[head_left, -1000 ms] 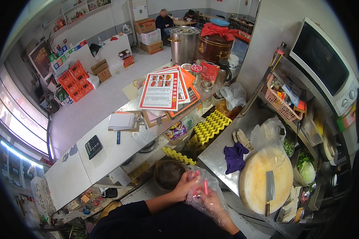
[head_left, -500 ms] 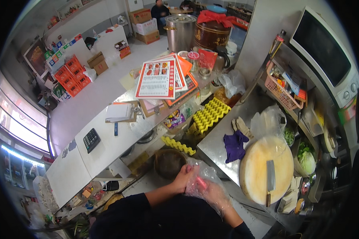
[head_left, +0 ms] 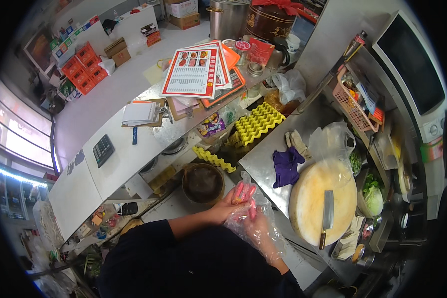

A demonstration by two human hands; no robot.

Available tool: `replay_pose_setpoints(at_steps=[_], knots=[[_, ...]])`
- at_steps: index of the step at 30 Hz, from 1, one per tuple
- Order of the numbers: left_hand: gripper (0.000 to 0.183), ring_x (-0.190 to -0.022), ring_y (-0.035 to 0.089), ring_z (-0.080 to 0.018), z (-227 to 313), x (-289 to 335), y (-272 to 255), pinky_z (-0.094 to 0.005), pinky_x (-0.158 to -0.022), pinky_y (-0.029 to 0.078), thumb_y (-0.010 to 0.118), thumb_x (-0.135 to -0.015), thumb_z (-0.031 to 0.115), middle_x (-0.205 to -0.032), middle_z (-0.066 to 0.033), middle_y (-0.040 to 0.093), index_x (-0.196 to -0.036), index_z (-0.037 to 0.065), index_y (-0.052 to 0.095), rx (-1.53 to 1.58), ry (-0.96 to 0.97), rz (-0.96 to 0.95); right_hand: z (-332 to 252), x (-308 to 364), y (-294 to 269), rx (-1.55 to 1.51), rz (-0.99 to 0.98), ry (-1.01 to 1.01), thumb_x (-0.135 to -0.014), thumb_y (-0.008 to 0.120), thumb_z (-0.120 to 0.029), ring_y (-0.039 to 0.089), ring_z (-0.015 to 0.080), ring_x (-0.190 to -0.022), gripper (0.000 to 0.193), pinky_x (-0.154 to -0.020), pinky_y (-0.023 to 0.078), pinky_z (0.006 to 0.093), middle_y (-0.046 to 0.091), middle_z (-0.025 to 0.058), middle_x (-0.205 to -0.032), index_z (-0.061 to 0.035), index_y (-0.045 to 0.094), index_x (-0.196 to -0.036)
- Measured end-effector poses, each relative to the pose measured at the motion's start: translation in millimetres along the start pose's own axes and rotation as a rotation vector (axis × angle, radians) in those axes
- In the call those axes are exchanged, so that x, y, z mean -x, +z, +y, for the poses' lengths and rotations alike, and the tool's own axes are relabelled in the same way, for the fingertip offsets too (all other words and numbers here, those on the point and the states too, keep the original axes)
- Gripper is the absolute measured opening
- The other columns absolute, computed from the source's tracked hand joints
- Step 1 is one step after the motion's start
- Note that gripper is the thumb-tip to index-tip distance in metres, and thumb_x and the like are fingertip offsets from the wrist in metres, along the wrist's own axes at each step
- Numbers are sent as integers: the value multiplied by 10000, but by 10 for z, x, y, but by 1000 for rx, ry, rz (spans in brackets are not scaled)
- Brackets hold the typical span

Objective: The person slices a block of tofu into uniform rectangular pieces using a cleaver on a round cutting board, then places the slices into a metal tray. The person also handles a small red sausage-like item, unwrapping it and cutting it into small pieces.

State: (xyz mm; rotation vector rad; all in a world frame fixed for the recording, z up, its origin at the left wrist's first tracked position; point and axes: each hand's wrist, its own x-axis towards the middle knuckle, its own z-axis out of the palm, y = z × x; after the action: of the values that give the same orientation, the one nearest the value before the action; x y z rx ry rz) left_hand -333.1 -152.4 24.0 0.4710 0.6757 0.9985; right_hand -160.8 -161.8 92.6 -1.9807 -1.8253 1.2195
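In front of my body I hold a clear plastic bag (head_left: 268, 211) with several pink-red, sausage-shaped pieces (head_left: 242, 192) in it. My left hand (head_left: 223, 210) is closed round the left side of the bag, next to the upper pieces. Inside the clear plastic, my right hand (head_left: 257, 229) grips one pink piece (head_left: 253, 209), which points upward from its fingers. The film covers that hand down to the wrist. Just beyond my left hand, a dark round bucket (head_left: 202, 184) stands on the floor.
On the steel counter at right lie a round chopping board (head_left: 310, 211) with a cleaver (head_left: 328, 211) and a purple cloth (head_left: 287, 166). Yellow egg trays (head_left: 258, 121) stand beyond. A white counter (head_left: 119, 149) at left carries a calculator (head_left: 103, 150) and menus (head_left: 191, 72).
My view has tilted downward, so the counters sit higher. The pink pieces, mostly hidden by my fingers before, now show above my hands, and the hands are slightly farther apart.
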Motion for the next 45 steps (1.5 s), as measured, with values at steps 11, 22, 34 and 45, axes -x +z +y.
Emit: replay_pose_setpoints(at_steps=[11, 22, 34, 45], knots=[[639, -1377, 527, -176, -126, -64, 18, -350, -1133, 461, 594, -1068, 56, -1594, -113, 473, -1623, 117, 283, -21, 308, 76, -52, -24, -198, -61, -132, -256, -971, 652, -352, 687, 491, -972, 426, -866, 530, 551, 714, 296, -1040, -30, 630, -1249], [506, -1365, 538, -225, 317, -59, -53, -361, -1144, 446, 519, -1117, 260, -1541, -93, 486, -1579, 98, 391, -201, 4, -8, -51, -97, -210, -222, -185, -120, -987, 706, -262, 722, 256, -839, 328, -753, 566, 412, 736, 140, -939, 28, 689, -1140], [450, -1006, 672, -184, 360, -129, 16, -363, -874, 585, 611, -1057, 104, -1159, -54, 647, -1482, 109, 462, 283, 40, -105, -89, 6, -388, -1053, -553, 339, -1031, 662, -395, 582, 101, -639, 396, -550, 440, 218, 647, 20, -809, -2, 702, -1041], [177, -780, 654, -159, 221, -170, 98, -339, -657, 566, 617, -1064, 180, -957, -36, 674, -1223, 104, 611, 241, -41, 234, 177, -114, -51, 443, -67, -517, -947, 647, -295, 693, 378, -721, 222, -661, 556, 496, 701, 184, -823, -76, 685, -961]])
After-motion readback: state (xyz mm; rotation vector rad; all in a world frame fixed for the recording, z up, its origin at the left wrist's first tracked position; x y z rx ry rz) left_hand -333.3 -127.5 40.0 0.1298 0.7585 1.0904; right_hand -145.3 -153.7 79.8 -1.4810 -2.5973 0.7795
